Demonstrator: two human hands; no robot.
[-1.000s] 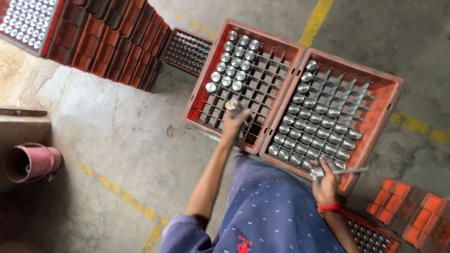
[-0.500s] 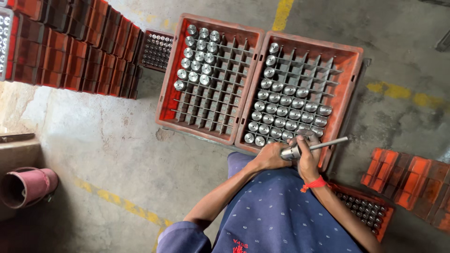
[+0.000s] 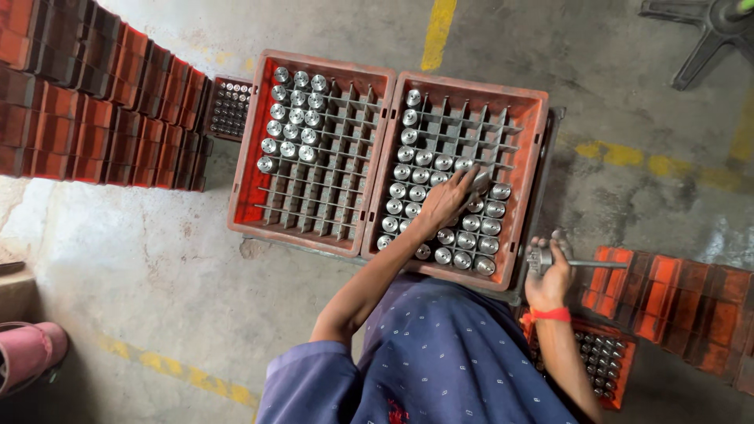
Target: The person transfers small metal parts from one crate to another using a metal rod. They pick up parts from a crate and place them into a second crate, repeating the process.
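The person's left hand (image 3: 449, 198) is now reaching out over the right-hand orange plastic crate with a metal divider grid (image 3: 528, 102), its fingers spread loosely across the shiny round-topped metal cylinders (image 3: 468, 243) standing in the cells; half a second ago it was down beside the right hand, at the near edge of that crate. From where I am standing, the fingertips are touching or just above the tops in the middle rows, but I cannot tell whether that grip is closing on any one piece.

The right hand (image 3: 550, 279) is staying at the near right corner of the crate, wrapped around the thick end of a slim metal rod-shaped tool (image 3: 585, 264). That tool is lying roughly level, its long axis running left to right, the thin shaft pointing away to the person's right over a row of stacked orange crates (image 3: 675, 294). So the tool is being kept aside in one hand while the other is working among the cylinders.

The left-hand orange plastic crate (image 3: 251, 177) is sitting edge to edge with the first, holding upright cylinders only in its far left part. Both crates are resting above the grey concrete floor with yellow painted lines (image 3: 157, 259).
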